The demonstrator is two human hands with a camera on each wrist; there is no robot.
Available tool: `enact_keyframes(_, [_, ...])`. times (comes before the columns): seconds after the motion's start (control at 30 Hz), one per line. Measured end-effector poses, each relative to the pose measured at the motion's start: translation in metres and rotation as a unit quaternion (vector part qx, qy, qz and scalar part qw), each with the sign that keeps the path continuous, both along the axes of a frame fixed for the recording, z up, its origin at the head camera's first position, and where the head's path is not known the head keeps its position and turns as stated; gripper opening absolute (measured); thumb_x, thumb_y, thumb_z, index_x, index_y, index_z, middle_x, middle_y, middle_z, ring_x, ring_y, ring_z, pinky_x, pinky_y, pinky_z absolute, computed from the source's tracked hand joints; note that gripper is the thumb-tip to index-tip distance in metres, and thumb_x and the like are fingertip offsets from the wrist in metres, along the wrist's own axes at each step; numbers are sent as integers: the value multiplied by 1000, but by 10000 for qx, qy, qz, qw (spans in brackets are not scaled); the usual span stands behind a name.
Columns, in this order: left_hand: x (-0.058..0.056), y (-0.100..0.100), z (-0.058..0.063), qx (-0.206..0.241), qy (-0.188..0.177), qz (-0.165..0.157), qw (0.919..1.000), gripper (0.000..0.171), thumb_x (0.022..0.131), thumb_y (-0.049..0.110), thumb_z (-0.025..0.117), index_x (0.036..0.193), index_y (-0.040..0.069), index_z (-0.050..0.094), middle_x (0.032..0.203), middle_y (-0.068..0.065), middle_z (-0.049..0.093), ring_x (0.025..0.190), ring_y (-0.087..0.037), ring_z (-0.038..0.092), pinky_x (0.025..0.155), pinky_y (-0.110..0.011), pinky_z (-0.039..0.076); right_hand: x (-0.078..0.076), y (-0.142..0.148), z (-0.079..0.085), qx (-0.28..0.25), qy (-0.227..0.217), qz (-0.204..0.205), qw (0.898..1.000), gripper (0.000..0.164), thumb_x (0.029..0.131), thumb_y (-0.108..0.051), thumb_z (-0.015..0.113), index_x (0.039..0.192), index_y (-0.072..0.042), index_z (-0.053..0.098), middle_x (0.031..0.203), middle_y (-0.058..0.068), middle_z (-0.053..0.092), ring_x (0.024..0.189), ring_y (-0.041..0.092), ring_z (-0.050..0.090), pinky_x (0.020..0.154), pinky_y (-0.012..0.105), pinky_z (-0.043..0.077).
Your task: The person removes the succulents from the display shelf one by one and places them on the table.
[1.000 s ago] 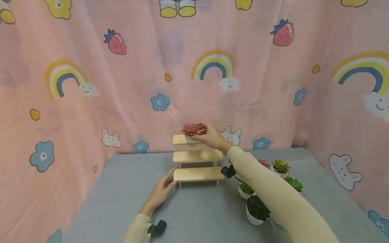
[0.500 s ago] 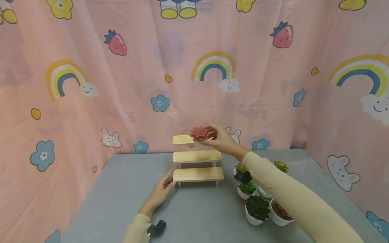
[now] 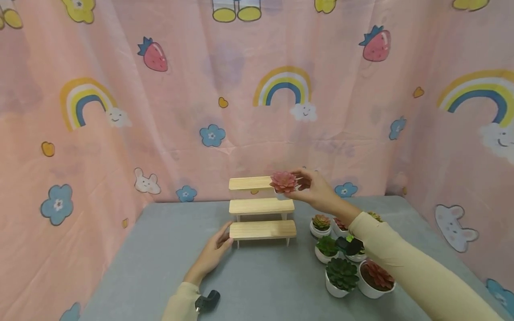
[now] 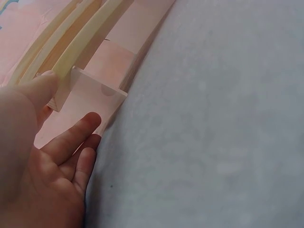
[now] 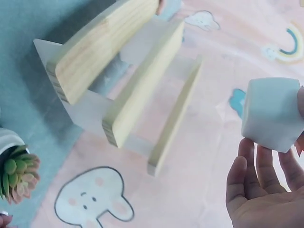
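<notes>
My right hand (image 3: 315,189) holds a small white pot (image 5: 270,114) with a pink succulent (image 3: 283,182) raised in front of the right part of the top shelf. In the right wrist view the fingers curl beneath the pot; the plant itself is out of sight there. At the left end of a three-step wooden shelf stand (image 3: 263,229), my left hand (image 3: 210,254) grips the lowest board. In the left wrist view its thumb lies at the board's end, while other fingers (image 4: 71,137) lie beside the translucent side panel (image 4: 85,102).
Several potted succulents stand right of the stand, among them a dark green one (image 3: 342,274), a red one (image 3: 377,275) and a small green one (image 3: 327,246). My right forearm passes over part of this group. A pink patterned curtain (image 3: 180,111) hangs behind the grey table (image 3: 273,281).
My right hand has drawn the pink succulent rightward and slightly down, away from the middle of the top shelf, uncovering more of that board. The left hand has stayed in place.
</notes>
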State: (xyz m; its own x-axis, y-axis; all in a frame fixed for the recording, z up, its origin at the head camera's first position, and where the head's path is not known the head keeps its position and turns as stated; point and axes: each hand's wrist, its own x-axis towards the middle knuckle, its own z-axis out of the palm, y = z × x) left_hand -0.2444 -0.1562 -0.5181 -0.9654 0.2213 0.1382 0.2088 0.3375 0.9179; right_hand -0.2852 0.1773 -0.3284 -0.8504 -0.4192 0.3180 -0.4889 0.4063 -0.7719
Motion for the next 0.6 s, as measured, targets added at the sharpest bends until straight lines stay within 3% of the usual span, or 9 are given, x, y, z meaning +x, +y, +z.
enact_keyframes(0.13, [0,-2,1,21,-31,-10,10000,60,106,31,54,160,20,31,142,-23,58,133,-37,57,114,-59,41,7,10,4,-251,213,-40,9994,53,90,-6,75,139,-2,56,129,19,63,99,10,63,84,20,54])
enact_keyframes(0.33, [2,0,1,44,-4,32,10000,59,105,25,55,160,19,33,143,-23,58,133,-37,57,114,-58,41,24,31,11,-249,189,-238,9992,52,90,-9,75,138,-2,55,127,18,62,98,2,61,85,20,54])
enact_keyframes(0.6, [6,0,3,60,-9,3,10000,61,106,25,54,160,12,30,143,-24,58,132,-38,58,114,-59,41,46,56,6,96,893,-564,9944,52,88,-7,77,136,-5,59,123,6,66,98,-4,61,85,18,52])
